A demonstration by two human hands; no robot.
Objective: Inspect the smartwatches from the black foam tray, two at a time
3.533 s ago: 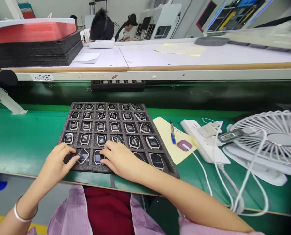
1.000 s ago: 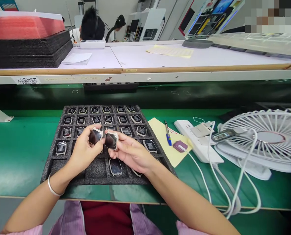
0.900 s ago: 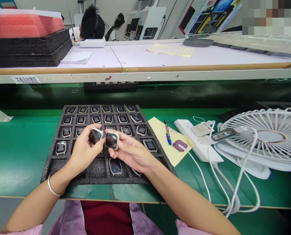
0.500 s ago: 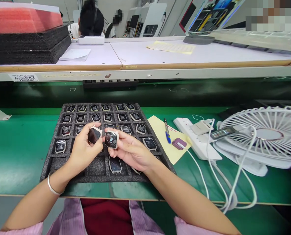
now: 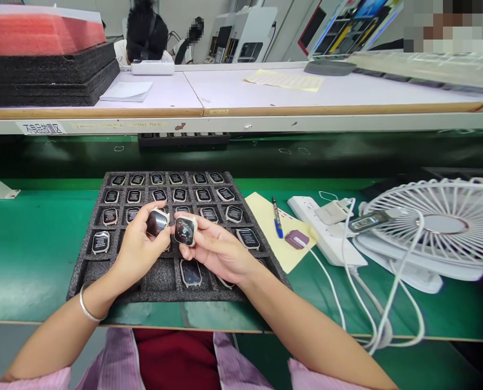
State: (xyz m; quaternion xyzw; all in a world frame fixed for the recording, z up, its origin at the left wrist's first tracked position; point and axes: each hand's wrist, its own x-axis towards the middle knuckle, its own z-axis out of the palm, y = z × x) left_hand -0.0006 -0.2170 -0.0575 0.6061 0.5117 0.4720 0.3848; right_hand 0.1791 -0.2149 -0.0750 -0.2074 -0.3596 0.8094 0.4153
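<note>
Hidden under the right hand (image 5: pixel 219 252): part of the foam tray (image 5: pixel 83 271). Cut off right: the fan (image 5: pixel 440 227). Too small: watch labels.

head cam | worn, facing forward-down | close over foam tray (image 5: pixel 83 271) on green bench (image 5: pixel 30 254) | only view

On the green tabletop (image 5: pixel 30 244): yellow paper (image 5: pixel 272 230) with a blue pen (image 5: pixel 276 218) and a purple tag (image 5: pixel 297 238); just right, a white power strip (image 5: pixel 326 235), tangled white cables (image 5: pixel 387 303), a white fan (image 5: pixel 440 227). Behind, on the raised shelf (image 5: pixel 241 116), stacked black foam sheets (image 5: pixel 46 78).
</note>
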